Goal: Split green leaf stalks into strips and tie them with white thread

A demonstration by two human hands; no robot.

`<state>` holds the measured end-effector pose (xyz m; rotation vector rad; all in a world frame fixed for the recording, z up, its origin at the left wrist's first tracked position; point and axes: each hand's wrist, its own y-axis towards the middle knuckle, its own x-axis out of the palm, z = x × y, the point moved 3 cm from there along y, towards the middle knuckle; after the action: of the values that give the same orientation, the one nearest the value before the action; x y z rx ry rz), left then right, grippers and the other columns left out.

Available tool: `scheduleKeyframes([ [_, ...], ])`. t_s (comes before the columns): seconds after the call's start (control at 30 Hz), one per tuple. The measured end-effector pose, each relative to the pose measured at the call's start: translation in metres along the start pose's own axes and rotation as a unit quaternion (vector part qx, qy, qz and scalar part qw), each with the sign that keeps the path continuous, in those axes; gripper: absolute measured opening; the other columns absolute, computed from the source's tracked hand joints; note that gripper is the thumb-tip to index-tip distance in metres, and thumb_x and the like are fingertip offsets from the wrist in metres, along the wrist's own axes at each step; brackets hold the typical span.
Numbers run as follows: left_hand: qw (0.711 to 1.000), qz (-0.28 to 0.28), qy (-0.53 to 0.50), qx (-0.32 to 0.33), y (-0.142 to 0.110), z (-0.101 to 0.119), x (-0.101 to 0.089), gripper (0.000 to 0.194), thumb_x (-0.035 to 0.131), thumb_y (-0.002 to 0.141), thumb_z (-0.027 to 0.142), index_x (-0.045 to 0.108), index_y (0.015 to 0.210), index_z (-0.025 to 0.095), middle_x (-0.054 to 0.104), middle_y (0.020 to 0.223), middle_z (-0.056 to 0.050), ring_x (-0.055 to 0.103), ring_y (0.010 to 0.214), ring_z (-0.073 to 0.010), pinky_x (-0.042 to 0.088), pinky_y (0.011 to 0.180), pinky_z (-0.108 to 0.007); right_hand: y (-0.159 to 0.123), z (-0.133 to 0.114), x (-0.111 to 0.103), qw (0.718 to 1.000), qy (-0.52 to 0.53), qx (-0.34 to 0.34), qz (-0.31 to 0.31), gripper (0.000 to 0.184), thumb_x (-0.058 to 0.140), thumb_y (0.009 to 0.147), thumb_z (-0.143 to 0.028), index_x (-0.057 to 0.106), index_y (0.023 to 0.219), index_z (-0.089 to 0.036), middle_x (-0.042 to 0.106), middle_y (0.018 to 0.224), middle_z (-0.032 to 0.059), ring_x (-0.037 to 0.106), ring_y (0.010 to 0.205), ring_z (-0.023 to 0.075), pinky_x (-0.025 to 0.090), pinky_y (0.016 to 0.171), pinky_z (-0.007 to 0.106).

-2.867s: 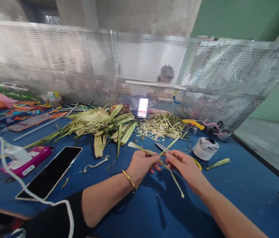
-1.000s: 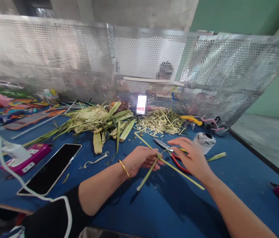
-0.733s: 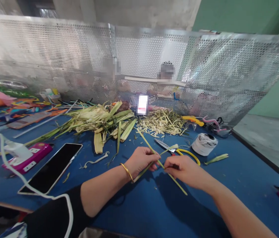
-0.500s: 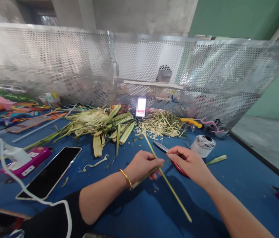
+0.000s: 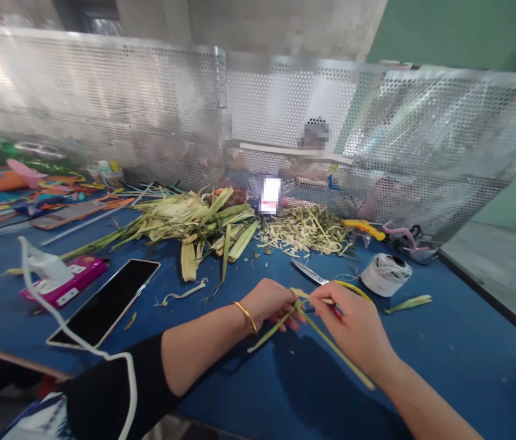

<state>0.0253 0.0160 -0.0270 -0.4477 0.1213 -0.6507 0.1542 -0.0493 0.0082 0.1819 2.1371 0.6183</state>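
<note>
Two pale green plant-leaf strips cross between my hands over the blue table. My left hand [image 5: 270, 304], with a gold bangle [image 5: 245, 316] at its wrist, pinches them at the crossing. One leaf strip [image 5: 337, 353] slants down toward the right; the shorter leaf strip [image 5: 269, 335] sticks out below my left fingers. My right hand [image 5: 352, 321] pinches a bent-over part close to the crossing, and a yellowish length curves out behind its knuckles. Scissors [image 5: 309, 272] lie just beyond my right hand, their handles mostly hidden by it.
Behind are a heap of husk-like leaves [image 5: 184, 217] and a pile of trimmings [image 5: 306, 231], before a perforated metal screen [image 5: 276, 91]. A white thread spool [image 5: 385, 276] stands at right. At left lie a phone [image 5: 106, 302], a magenta power strip [image 5: 81, 281] and a white cable [image 5: 130, 391].
The long strip's far end, which pointed away from me, is now folded to the right with my right hand on it. My view has shifted slightly to the left.
</note>
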Motion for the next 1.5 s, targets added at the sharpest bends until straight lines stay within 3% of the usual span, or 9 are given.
scheduleKeyframes([
  [0.1,0.996,0.004,-0.086,0.001,0.003,-0.001,-0.006,0.03,0.06,0.078,0.038,0.065,0.064,0.013,0.066,0.058,-0.003,0.061,0.05,-0.0116,0.043,0.048,-0.021,-0.005,-0.008,0.009,0.978,-0.142,-0.151,-0.002,0.022,0.045,0.092,-0.023,0.059,0.075,-0.021,0.065,0.067,0.0037,0.057,0.062,0.0168,0.037,0.062,0.029],
  [0.17,0.994,-0.004,-0.105,0.012,0.004,-0.002,-0.007,0.03,0.063,0.077,0.04,0.064,0.064,0.012,0.065,0.059,-0.003,0.062,0.053,-0.0119,0.044,0.049,-0.02,-0.006,-0.01,0.012,0.964,-0.189,-0.187,0.007,0.023,0.044,0.092,-0.02,0.058,0.074,-0.02,0.064,0.067,0.0037,0.056,0.061,0.0168,0.034,0.063,0.03],
  [0.43,0.991,0.051,-0.117,0.046,0.004,-0.003,-0.002,0.027,0.058,0.081,0.031,0.063,0.061,0.013,0.059,0.051,0.001,0.055,0.044,-0.0091,0.038,0.041,-0.019,-0.005,-0.019,0.016,0.942,-0.247,-0.225,-0.006,0.026,0.042,0.093,-0.015,0.059,0.073,-0.019,0.062,0.066,0.0035,0.054,0.062,0.017,0.031,0.067,0.033],
  [0.7,0.983,0.002,-0.184,-0.005,0.004,-0.006,-0.004,0.028,0.073,0.066,0.039,0.065,0.065,0.012,0.061,0.058,0.0,0.052,0.051,-0.008,0.039,0.047,-0.019,-0.003,-0.011,0.024,0.936,-0.236,-0.259,-0.012,0.027,0.042,0.093,-0.013,0.059,0.072,-0.017,0.059,0.064,0.003,0.05,0.062,0.0156,0.03,0.066,0.032],
  [0.87,0.985,-0.019,-0.168,0.024,0.005,-0.002,-0.006,0.004,0.067,0.065,0.013,0.065,0.067,0.011,0.06,0.058,0.0,0.055,0.055,-0.0085,0.046,0.059,-0.021,-0.001,-0.005,0.024,0.942,-0.236,-0.24,0.005,0.027,0.042,0.092,-0.013,0.059,0.072,-0.016,0.058,0.064,0.0022,0.05,0.062,0.0148,0.03,0.067,0.031],
  [0.97,0.982,-0.043,-0.18,0.026,0.002,0.002,-0.007,0.01,0.059,0.062,0.005,0.065,0.068,0.011,0.062,0.063,-0.001,0.057,0.058,-0.0095,0.047,0.062,-0.022,-0.001,-0.002,0.022,0.946,-0.233,-0.223,0.02,0.025,0.043,0.093,-0.014,0.06,0.075,-0.017,0.059,0.065,0.002,0.052,0.064,0.015,0.031,0.069,0.031],
  [1.2,0.982,-0.018,-0.182,0.053,0.0,0.001,-0.006,0.013,0.073,0.06,0.019,0.066,0.068,0.011,0.06,0.061,0.0,0.054,0.057,-0.0088,0.047,0.063,-0.025,-0.001,-0.003,0.023,0.937,-0.248,-0.245,0.01,0.028,0.042,0.092,-0.015,0.059,0.07,-0.017,0.056,0.064,0.0017,0.049,0.061,0.0148,0.033,0.069,0.031],
  [1.33,0.981,0.014,-0.175,0.079,0.003,-0.001,-0.004,0.024,0.079,0.054,0.028,0.067,0.067,0.011,0.061,0.061,0.0,0.053,0.056,-0.0081,0.043,0.061,-0.023,-0.003,-0.012,0.025,0.937,-0.244,-0.247,0.017,0.019,0.044,0.092,-0.017,0.063,0.088,-0.016,0.062,0.079,0.0057,0.052,0.071,0.0169,0.036,0.074,0.033],
  [1.5,0.978,0.022,-0.182,0.104,0.005,-0.002,-0.004,0.023,0.078,0.052,0.025,0.069,0.068,0.011,0.064,0.064,-0.002,0.056,0.062,-0.0104,0.042,0.061,-0.021,-0.009,-0.025,0.039,0.913,-0.261,-0.308,-0.051,0.02,0.044,0.089,-0.01,0.062,0.092,-0.017,0.061,0.082,0.0062,0.055,0.079,0.0192,0.038,0.082,0.036],
])
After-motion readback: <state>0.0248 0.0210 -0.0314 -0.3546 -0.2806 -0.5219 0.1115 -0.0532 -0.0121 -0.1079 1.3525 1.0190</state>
